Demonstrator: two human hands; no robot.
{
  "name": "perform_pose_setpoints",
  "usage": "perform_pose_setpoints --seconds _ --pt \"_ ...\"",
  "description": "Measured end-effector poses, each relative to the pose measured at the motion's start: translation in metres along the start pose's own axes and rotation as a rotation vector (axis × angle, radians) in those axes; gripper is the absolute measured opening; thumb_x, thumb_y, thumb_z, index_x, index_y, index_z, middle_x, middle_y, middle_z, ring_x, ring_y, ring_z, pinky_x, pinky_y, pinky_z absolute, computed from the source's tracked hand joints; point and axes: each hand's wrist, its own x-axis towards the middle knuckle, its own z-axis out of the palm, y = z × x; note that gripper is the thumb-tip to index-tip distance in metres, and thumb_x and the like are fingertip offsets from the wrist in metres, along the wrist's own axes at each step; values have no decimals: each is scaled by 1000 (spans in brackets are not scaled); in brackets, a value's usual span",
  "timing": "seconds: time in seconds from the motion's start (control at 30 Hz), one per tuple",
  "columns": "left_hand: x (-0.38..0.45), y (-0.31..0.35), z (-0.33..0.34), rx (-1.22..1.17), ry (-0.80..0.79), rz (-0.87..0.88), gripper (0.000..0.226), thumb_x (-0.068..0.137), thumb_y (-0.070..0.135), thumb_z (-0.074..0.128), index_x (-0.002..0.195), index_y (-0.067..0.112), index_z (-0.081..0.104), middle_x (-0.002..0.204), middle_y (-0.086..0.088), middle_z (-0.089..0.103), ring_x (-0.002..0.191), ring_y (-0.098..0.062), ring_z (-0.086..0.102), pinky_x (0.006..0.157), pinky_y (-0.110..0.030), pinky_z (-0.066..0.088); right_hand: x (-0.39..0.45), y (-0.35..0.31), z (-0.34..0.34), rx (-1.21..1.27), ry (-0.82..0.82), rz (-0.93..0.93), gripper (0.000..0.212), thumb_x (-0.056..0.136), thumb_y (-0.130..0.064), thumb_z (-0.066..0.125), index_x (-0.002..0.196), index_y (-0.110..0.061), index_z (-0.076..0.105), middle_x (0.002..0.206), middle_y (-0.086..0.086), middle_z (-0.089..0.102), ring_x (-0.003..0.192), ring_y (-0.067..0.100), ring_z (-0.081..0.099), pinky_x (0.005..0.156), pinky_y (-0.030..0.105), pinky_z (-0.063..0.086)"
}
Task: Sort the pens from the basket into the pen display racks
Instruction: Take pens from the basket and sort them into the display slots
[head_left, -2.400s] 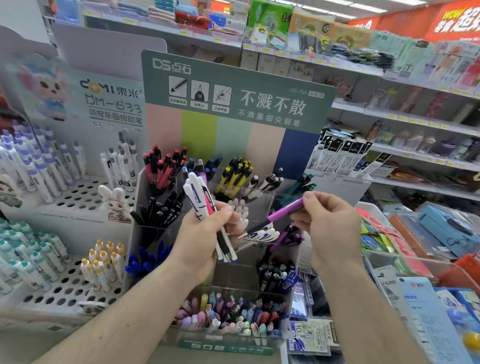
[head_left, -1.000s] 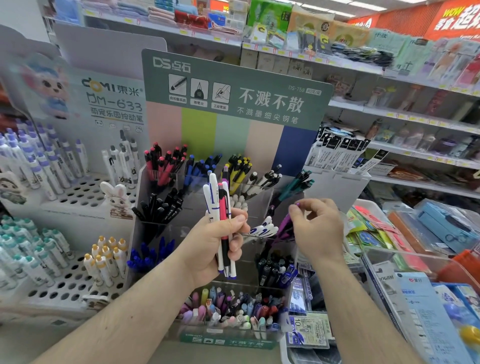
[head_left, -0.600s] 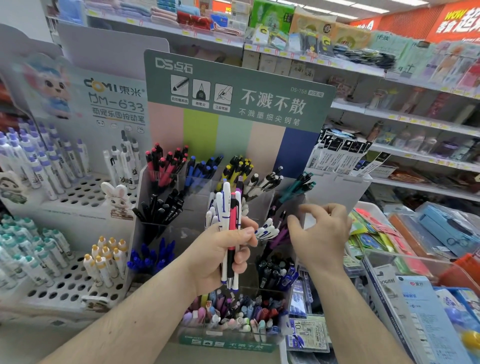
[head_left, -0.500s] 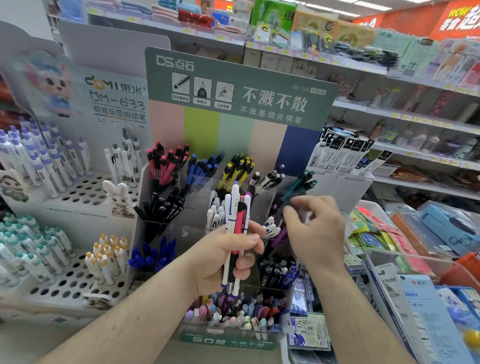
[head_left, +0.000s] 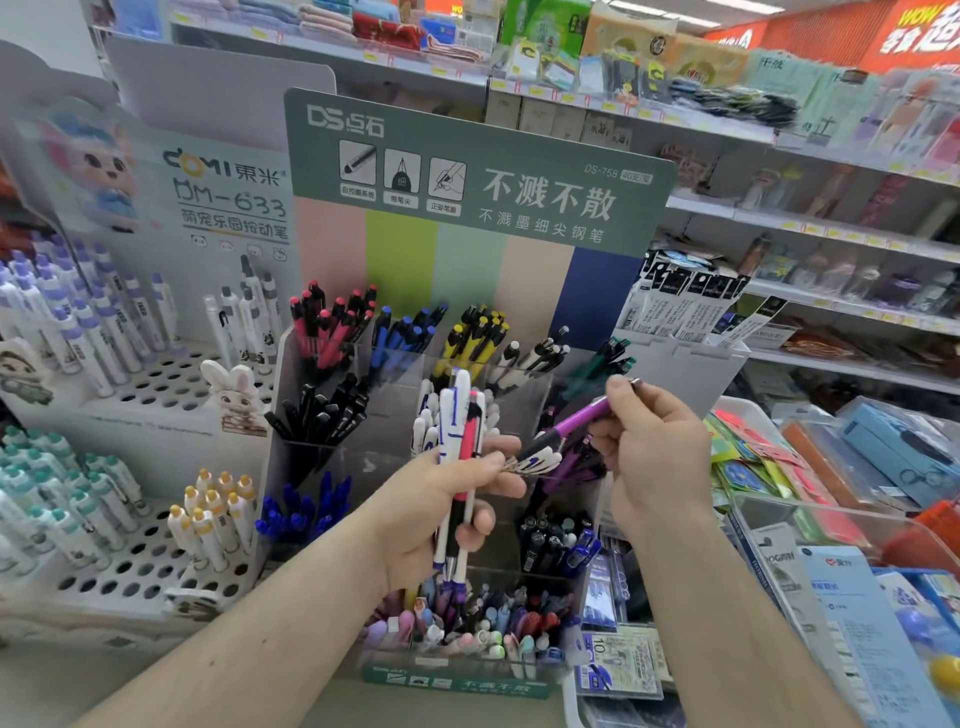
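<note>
- The purple pen's (head_left: 574, 423) upper end is covered by the right hand's (head_left: 652, 452) fingertips.
- The lower barrels of the pen bundle (head_left: 460, 441) sit hidden inside the left hand (head_left: 441, 514).
- The upper shelf goods (head_left: 727, 98) are blurred; their labels are unreadable.

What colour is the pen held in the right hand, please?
Purple, with a dark tip; the pen shows in the head view.
</note>
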Motion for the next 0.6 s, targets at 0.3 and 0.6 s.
perform_pose_setpoints --seconds 0.3,0.6 --pt "4 2 5 -282 -4 105 19 77 15 60 96 10 63 65 -4 63 40 -8 49 37 -17 31 -2 16 -4 51 31 53 13 93 -13 68 105 -8 64 73 4 70 57 12 65 52 21 52" --pt "9 0 13 -353 -50 106 17 81 12 56 89 12 71 70 -3 66 40 -7 50 36 -17 32 3 4 -17 231 0 224 8 98 -6 57 93 -10 63 70 5 63 53 11 59 51 19 53"
